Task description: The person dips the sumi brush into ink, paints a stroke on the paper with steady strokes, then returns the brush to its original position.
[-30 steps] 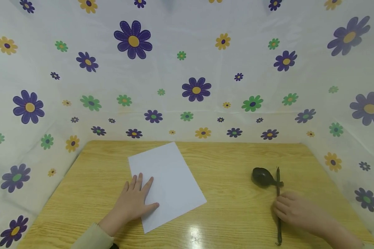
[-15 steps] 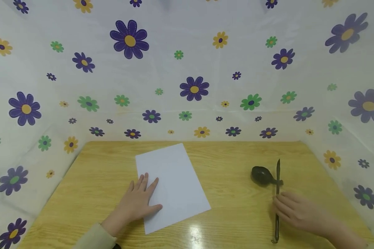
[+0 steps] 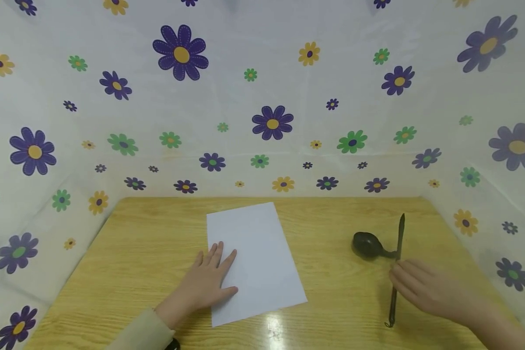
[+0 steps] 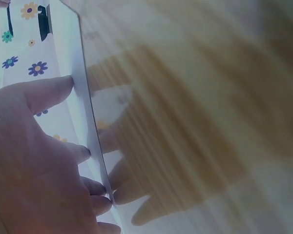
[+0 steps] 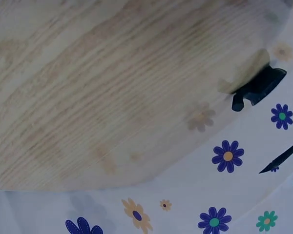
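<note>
My left hand [image 3: 207, 284] lies with fingers spread on the left part of a white sheet of paper [image 3: 260, 253], its thumb over the lower portion. The left wrist view shows the thumb and fingertips along the sheet [image 4: 78, 53] from low beside it. At the right, my right hand [image 3: 428, 289] pinches a dark calligraphy brush [image 3: 401, 233] around its middle. Its pointed tip faces away from me, and a small hanging loop shows at the near end. A glossy dark rounded thing [image 3: 367, 245] with a narrow stem lies just left of the brush, the stem reaching towards it.
The wooden table [image 3: 157, 218] is glossy and reflects light near its front. White cloth [image 3: 227, 97] printed with flowers rises behind it and along both sides. A small black object [image 3: 173, 344] shows beneath the left sleeve [image 3: 142, 333].
The left hand and the paper have slid to the right, the sheet turning a little straighter. The right hand has shifted slightly away from me, and the brush tip has swung further back and right.
</note>
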Demonstrator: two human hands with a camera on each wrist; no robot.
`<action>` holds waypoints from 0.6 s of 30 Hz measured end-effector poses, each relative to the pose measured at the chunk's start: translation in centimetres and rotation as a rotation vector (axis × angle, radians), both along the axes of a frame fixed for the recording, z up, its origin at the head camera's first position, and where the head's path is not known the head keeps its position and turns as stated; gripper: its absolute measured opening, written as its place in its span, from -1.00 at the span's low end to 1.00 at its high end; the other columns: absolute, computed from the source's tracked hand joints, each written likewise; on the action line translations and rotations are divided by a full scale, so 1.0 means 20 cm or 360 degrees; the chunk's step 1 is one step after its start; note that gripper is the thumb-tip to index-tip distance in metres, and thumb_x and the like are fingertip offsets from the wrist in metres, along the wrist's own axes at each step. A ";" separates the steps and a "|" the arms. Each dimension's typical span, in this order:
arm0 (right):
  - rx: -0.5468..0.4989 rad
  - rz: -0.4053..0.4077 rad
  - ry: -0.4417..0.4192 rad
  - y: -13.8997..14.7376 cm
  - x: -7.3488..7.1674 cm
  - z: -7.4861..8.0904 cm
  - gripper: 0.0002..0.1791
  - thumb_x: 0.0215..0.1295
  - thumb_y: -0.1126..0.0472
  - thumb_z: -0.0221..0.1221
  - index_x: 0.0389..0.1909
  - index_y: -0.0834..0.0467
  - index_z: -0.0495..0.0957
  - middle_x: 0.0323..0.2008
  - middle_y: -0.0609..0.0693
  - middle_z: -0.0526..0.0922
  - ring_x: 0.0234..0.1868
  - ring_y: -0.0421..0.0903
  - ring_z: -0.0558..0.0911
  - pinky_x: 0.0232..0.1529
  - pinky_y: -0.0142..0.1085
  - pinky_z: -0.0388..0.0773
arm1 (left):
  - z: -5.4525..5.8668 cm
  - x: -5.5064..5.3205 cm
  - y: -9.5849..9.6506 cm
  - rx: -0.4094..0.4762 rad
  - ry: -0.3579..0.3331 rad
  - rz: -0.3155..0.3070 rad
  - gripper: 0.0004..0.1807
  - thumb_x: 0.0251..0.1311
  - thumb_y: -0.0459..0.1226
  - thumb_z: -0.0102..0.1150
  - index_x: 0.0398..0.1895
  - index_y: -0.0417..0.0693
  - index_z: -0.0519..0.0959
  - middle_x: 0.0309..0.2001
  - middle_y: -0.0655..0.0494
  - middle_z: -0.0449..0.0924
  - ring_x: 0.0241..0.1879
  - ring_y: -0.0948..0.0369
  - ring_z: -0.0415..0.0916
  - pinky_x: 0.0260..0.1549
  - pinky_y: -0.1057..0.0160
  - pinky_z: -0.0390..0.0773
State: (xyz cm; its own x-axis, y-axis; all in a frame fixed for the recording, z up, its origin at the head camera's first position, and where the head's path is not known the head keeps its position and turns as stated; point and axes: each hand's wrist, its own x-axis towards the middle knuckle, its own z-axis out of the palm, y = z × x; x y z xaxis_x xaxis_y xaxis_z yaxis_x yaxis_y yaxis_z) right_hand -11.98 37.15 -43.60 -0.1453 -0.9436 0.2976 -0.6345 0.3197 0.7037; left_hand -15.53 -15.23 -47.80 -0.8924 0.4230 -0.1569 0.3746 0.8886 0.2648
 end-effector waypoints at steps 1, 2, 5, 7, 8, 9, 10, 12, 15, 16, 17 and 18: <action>-0.0008 -0.0008 0.0009 0.00 0.00 0.01 -0.43 0.71 0.47 -0.52 0.65 0.47 -0.18 0.45 0.49 0.40 -0.14 -0.03 0.72 0.73 0.03 -0.15 | 0.00 0.00 0.01 -0.0002 0.0004 -0.0012 -0.06 0.37 0.20 0.21 0.67 -0.06 0.22 0.68 -0.38 -0.02 0.69 -0.27 -0.04 0.62 -0.42 -0.03; -0.0020 -0.0017 -0.0002 0.00 0.00 0.02 -0.42 0.70 0.48 -0.52 0.65 0.47 -0.18 0.44 0.49 0.40 -0.13 -0.03 0.72 0.73 0.01 -0.16 | 0.00 0.00 0.01 -0.0006 0.0002 -0.0020 -0.07 0.39 0.19 0.20 0.68 -0.05 0.21 0.69 -0.36 -0.02 0.69 -0.26 -0.05 0.62 -0.41 -0.04; -0.0054 -0.0035 -0.0036 -0.01 0.00 0.05 -0.41 0.69 0.50 -0.53 0.66 0.46 -0.20 0.10 0.33 0.72 -0.16 0.00 0.71 0.74 -0.01 -0.21 | -0.01 -0.01 0.04 -0.0025 0.0004 -0.0047 -0.10 0.42 0.18 0.17 0.69 -0.02 0.20 0.70 -0.31 -0.03 0.71 -0.22 -0.06 0.64 -0.39 -0.05; -0.0079 -0.0047 -0.0050 -0.01 0.00 0.07 -0.40 0.68 0.52 -0.54 0.67 0.45 -0.22 -0.15 0.14 0.77 -0.18 0.03 0.71 0.76 -0.03 -0.24 | -0.01 -0.01 0.05 -0.0026 0.0005 -0.0067 -0.12 0.44 0.16 0.16 0.68 -0.02 0.21 0.70 -0.30 -0.02 0.71 -0.20 -0.05 0.64 -0.38 -0.04; -0.0090 -0.0053 -0.0068 -0.01 -0.01 0.07 -0.40 0.67 0.52 -0.53 0.67 0.45 -0.22 -0.15 0.15 0.77 -0.18 0.04 0.70 0.76 -0.04 -0.25 | -0.01 -0.01 0.06 -0.0033 0.0006 -0.0078 -0.13 0.45 0.16 0.15 0.69 -0.02 0.20 0.70 -0.29 -0.02 0.71 -0.19 -0.05 0.64 -0.37 -0.04; -0.0096 -0.0061 -0.0073 -0.01 -0.01 0.08 -0.39 0.67 0.53 -0.54 0.67 0.44 -0.23 -0.15 0.16 0.77 -0.18 0.05 0.69 0.76 -0.04 -0.26 | -0.01 -0.01 0.06 -0.0041 0.0010 -0.0091 -0.14 0.46 0.15 0.14 0.69 -0.02 0.20 0.70 -0.28 -0.01 0.71 -0.19 -0.05 0.64 -0.36 -0.03; -0.0093 -0.0077 -0.0070 -0.01 -0.01 0.08 -0.39 0.66 0.53 -0.55 0.67 0.43 -0.25 -0.15 0.16 0.77 -0.17 0.06 0.69 0.76 -0.04 -0.26 | -0.01 -0.02 0.07 -0.0049 0.0012 -0.0104 -0.15 0.47 0.14 0.14 0.69 -0.02 0.20 0.70 -0.27 -0.01 0.71 -0.18 -0.04 0.65 -0.35 -0.02; -0.0095 -0.0100 -0.0063 0.00 -0.01 0.09 -0.38 0.65 0.52 -0.56 0.68 0.41 -0.27 -0.15 0.16 0.78 -0.17 0.05 0.71 0.76 -0.05 -0.27 | -0.01 -0.02 0.08 -0.0052 0.0010 -0.0128 -0.16 0.49 0.12 0.14 0.69 -0.02 0.20 0.70 -0.27 0.00 0.71 -0.18 -0.03 0.65 -0.35 -0.01; -0.0107 -0.0130 -0.0082 0.00 -0.01 0.09 -0.38 0.67 0.49 -0.58 0.68 0.38 -0.29 -0.15 0.16 0.79 -0.16 0.06 0.71 0.75 -0.05 -0.27 | -0.01 -0.02 0.11 -0.0074 0.0010 -0.0156 -0.18 0.50 0.10 0.13 0.69 -0.01 0.19 0.71 -0.24 -0.01 0.71 -0.16 -0.03 0.65 -0.33 0.01; -0.0117 -0.0134 -0.0087 0.01 -0.01 0.10 -0.38 0.67 0.49 -0.58 0.68 0.37 -0.29 -0.15 0.18 0.79 -0.15 0.07 0.71 0.75 -0.06 -0.27 | -0.01 -0.02 0.11 -0.0081 0.0012 -0.0163 -0.18 0.51 0.09 0.13 0.69 -0.01 0.18 0.71 -0.24 -0.01 0.71 -0.16 -0.03 0.65 -0.32 0.01; -0.0129 -0.0140 -0.0101 0.01 -0.02 0.10 -0.38 0.68 0.48 -0.58 0.69 0.36 -0.29 -0.14 0.19 0.79 -0.15 0.08 0.71 0.75 -0.07 -0.28 | -0.01 -0.03 0.12 -0.0082 0.0013 -0.0170 -0.19 0.51 0.08 0.13 0.69 -0.01 0.18 0.71 -0.24 -0.01 0.71 -0.15 -0.03 0.65 -0.31 0.02; -0.0140 -0.0150 -0.0117 0.01 -0.02 0.10 -0.38 0.68 0.47 -0.59 0.69 0.35 -0.30 -0.13 0.20 0.79 -0.14 0.09 0.71 0.75 -0.08 -0.28 | -0.02 -0.03 0.13 -0.0089 0.0015 -0.0176 -0.19 0.52 0.08 0.12 0.69 -0.01 0.18 0.71 -0.23 -0.01 0.71 -0.15 -0.04 0.65 -0.30 0.02</action>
State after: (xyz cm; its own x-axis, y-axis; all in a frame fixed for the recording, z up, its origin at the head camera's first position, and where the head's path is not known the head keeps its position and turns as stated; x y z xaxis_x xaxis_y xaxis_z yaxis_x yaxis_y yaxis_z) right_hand -12.36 37.26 -41.52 -0.2564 -0.8954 0.3640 -0.6474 0.4387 0.6232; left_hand -16.06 -12.64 -48.11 -0.8424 0.5098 -0.1748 0.4734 0.8550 0.2119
